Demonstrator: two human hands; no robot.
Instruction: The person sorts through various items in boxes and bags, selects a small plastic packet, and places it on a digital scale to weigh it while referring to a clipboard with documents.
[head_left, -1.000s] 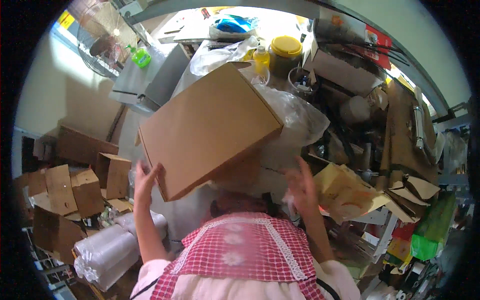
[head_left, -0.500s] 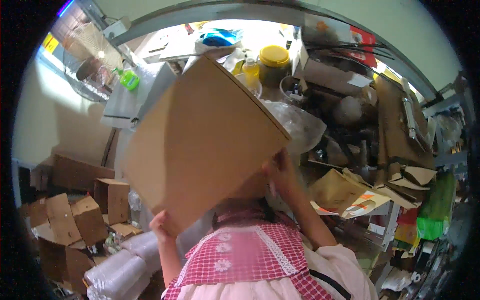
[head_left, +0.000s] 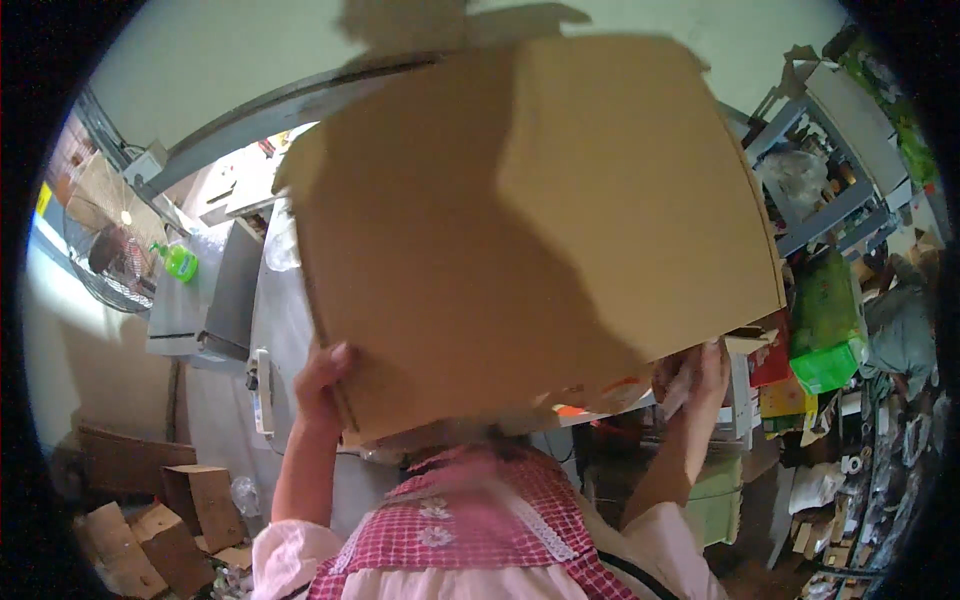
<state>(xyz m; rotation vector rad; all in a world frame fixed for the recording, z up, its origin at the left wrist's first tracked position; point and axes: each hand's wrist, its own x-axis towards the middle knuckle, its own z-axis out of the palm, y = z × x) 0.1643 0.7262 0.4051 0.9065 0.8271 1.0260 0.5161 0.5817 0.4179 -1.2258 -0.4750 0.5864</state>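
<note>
Box (head_left: 540, 230) held up in front of the person, broad face toward the camera, hiding most of the counter (head_left: 275, 320); only a strip near the counter's left edge shows. Left hand (head_left: 322, 385) has the lower left corner: thumb on the face, other fingers out of sight behind, so closed on it. Right hand (head_left: 697, 382) at the lower right edge, fingers bent, tips up by the cardboard; partly hidden, can't tell how far open or whether it really grips. Progress, as judged: box picked up and raised, no opening visible on the face shown; not set down, contents and underside unseen. Pump bottle (head_left: 181, 262) stands on a grey cabinet (head_left: 200, 315) beyond the counter's left edge; cartons (head_left: 205, 500) sit low left. Versus half a second ago: box is higher, bigger in view, swung from corner-up to nearly square; view has turned right, and box now covers the yellow-lidded tub. A second ago right hand was off the box; left was already at it.
</note>
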